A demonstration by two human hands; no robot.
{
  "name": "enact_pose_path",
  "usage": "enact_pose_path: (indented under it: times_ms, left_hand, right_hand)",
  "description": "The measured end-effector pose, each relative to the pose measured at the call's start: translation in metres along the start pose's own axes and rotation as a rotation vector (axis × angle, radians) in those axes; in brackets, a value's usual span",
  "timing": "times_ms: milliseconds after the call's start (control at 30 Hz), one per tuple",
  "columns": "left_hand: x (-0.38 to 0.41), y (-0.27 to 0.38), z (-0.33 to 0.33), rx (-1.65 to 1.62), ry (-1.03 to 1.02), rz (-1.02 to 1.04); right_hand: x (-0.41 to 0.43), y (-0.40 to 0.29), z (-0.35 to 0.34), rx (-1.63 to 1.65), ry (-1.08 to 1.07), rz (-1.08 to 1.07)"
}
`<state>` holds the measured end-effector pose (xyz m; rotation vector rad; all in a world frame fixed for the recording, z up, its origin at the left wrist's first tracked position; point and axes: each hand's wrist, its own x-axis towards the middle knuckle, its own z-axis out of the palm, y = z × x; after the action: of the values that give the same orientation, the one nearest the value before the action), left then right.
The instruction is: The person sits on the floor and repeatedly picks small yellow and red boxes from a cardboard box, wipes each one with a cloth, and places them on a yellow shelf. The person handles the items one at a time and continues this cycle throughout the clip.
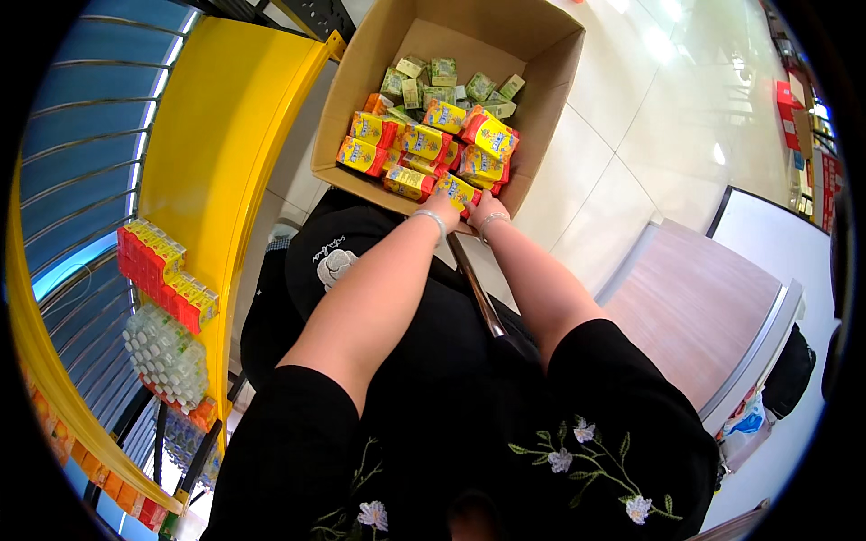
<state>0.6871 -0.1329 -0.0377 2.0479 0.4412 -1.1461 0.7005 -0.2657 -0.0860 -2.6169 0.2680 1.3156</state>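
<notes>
A large open cardboard box [555,101] stands before me, holding small green boxes [443,72] at its far side and yellow-and-red drink cartons [425,140] nearer me. Over the box's near edge reach both my hands. My left hand [443,208] and my right hand [486,208] are at either side of one yellow-and-red carton [457,191], their fingers touching its near end; the fingertips are partly hidden. Each wrist wears a bracelet.
To the left is a yellow metal shelf [223,115] with a row of red-and-yellow cartons [166,274] and clear bottles [166,355]. A metal bar [477,284] runs below my hands. A wood-topped table [697,304] stands at the right.
</notes>
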Motion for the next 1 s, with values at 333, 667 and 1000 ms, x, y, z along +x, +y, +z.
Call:
enact_pose_path:
  times_ms: [333,667,1000]
  left_hand:
    - [0.017,-0.028,-0.013,0.139,-0.091,0.004]
    - [0.026,-0.036,-0.012,0.161,-0.055,0.019]
    - [0.01,-0.018,-0.03,0.138,-0.035,-0.116]
  right_hand:
    - [0.005,0.005,0.001,0.061,0.042,-0.084]
    - [-0.005,0.006,-0.005,0.21,0.055,-0.109]
    - [-0.006,0.016,-0.005,0.444,-0.053,-0.247]
